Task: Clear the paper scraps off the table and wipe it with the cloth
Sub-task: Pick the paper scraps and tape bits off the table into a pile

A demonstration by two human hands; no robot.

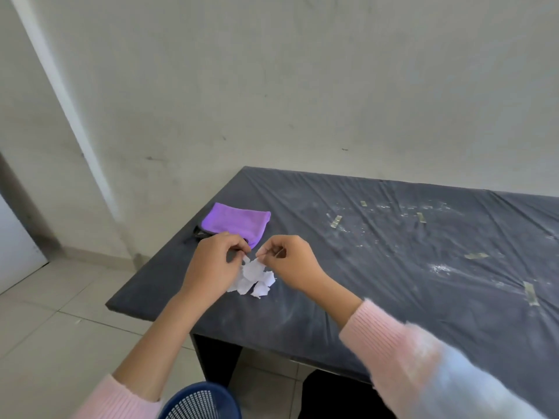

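— Hands?
— Left hand (211,261) and right hand (292,261), frame centre: fingers curled, both pinching the top of the paper scraps (254,281).
— Scraps?
— White heap on the worktop (393,267), just below and between both hands.
— Cloth (234,223)?
— Purple, flat, just above the left hand; long axis runs left to right.

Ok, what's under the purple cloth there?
A thin black item pokes out from under the left edge of the purple cloth, on the table; what it is, and anything else beneath, is covered.
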